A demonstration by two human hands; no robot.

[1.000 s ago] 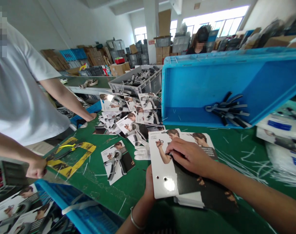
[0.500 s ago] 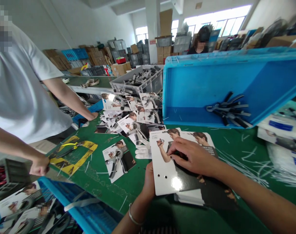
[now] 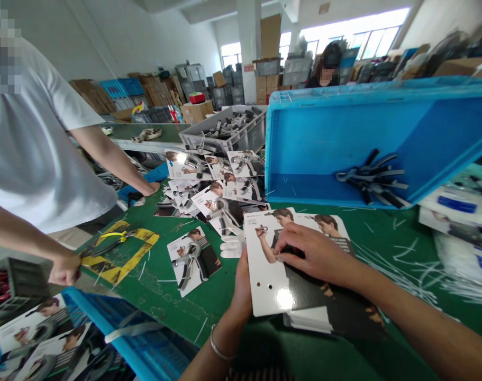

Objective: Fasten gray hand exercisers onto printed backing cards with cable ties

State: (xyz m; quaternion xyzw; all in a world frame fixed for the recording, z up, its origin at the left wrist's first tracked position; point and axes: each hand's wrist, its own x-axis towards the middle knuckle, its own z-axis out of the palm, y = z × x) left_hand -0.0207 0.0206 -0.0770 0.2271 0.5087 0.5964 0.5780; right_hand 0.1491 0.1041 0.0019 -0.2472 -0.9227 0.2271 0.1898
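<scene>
Lifted slightly higher now, the top card [image 3: 278, 286] is gripped by both hands [image 3: 243, 288] [image 3: 312, 254]; the stack [image 3: 324, 320] beneath could be dragged askew

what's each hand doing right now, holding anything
Left hand: closed on the left edge of the top printed card of the stack.
Right hand: fingers curled, pressing on the same card; a closed grip cannot be told.
</scene>
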